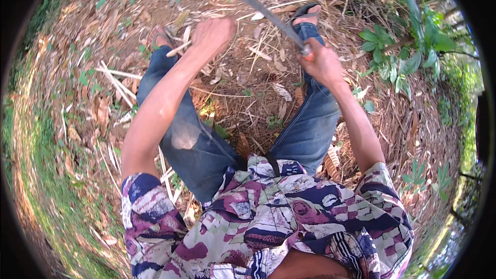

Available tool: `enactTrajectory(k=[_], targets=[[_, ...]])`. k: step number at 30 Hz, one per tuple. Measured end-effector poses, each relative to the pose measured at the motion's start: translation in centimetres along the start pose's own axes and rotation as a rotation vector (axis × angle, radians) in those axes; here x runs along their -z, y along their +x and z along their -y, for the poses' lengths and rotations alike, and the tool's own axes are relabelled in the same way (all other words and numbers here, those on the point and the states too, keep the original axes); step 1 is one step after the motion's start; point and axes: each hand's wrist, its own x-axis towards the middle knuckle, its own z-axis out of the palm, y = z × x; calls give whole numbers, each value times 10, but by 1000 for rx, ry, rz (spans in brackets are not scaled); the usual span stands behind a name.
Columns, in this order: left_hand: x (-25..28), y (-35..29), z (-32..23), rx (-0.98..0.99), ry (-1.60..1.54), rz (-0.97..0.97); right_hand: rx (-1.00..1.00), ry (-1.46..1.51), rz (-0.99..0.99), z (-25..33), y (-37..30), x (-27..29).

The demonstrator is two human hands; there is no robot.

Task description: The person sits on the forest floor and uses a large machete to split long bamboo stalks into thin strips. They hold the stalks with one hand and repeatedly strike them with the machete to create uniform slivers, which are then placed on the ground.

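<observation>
In my right hand [323, 63] is the orange handle of a machete. Its long, dark, narrow blade [263, 11] slants up and to the left, with the tip beyond my left hand. My left hand [213, 34] is a closed fist, ahead of my left knee. A pale peeled stick [179, 49] lines up with that fist, its near end showing to the left of my wrist. The fingers are mostly hidden from above. A gap separates the blade from my left fist.
My jeans-clad legs [194, 150] are spread on either side, with a sandalled foot [307, 15] at far right. Several pale sticks [118, 87] lie left of my left leg. Dry leaves and stalks cover the brown soil [240, 106]. A leafy green plant [380, 41] grows at right.
</observation>
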Motion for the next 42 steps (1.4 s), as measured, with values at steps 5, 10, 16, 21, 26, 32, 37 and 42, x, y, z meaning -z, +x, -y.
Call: enactTrajectory(k=[5, 10, 16, 21, 26, 32, 37, 42], targets=[[0, -2, 0, 50, -26, -11, 37, 90, 23, 22, 10, -38], [7, -11, -3, 78, -82, -17, 95, 55, 36, 19, 25, -46], [18, -9, -12, 92, -79, -40, 142, -79, -27, -8, 50, -31], [23, -8, -12, 82, -89, -61, 185, -180, -23, -17, 57, -19], [33, -28, -1, 130, -39, -66, -289, -203, 17, -78, 82, 9], [22, -26, 28, 91, -298, -171, -686, -50, -127, -175, 69, 40], [15, -2, 20, 228, -1225, 118, -530, 552, -171, -135, 20, 30], [11, 12, -13, 189, -1767, 31, -511, 1411, -45, 10, -24, -1]])
